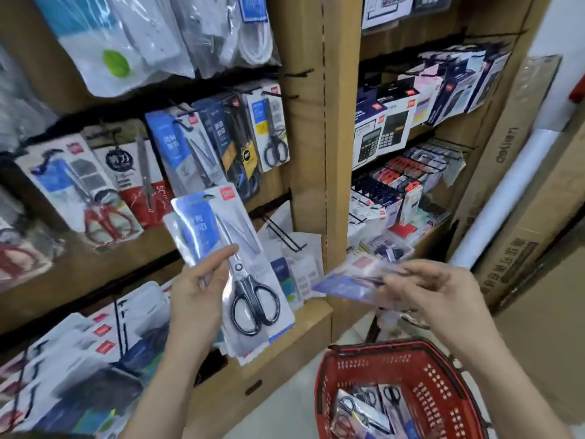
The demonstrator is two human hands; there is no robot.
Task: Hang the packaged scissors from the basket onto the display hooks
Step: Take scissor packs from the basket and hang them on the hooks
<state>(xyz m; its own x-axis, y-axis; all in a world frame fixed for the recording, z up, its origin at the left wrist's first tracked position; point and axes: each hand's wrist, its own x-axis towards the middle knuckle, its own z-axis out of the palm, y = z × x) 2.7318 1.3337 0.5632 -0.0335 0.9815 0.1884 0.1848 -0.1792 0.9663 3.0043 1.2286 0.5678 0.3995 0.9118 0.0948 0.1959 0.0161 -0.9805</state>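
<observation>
On the left, hanging scissors packs (177, 147) fill a row of the display. Just below them, the left hand (196, 293) pinches a scissors pack (202, 223) by its side edge, with the thumb on the front. It holds the pack up and tilted, with the black handles at the bottom. The little hole at the top of the card is close to the row, but it is not on any hook yet.

A bit to the right, a bare black hook (285, 232) sticks out from the display with nothing on it.

Further right, the right hand (443, 293) grips a second pack (345, 283). This pack lies nearly flat and looks blurry. Below that hand sits the red basket (320, 384), and more packs (373, 410) lie inside it.

I think the step now is hanging the pack in the left hand. Next, that hand should turn the card straight, line the hole up with the tip of a hook and slide it on. The second pack can go up after that, and then the ones in the basket.
</observation>
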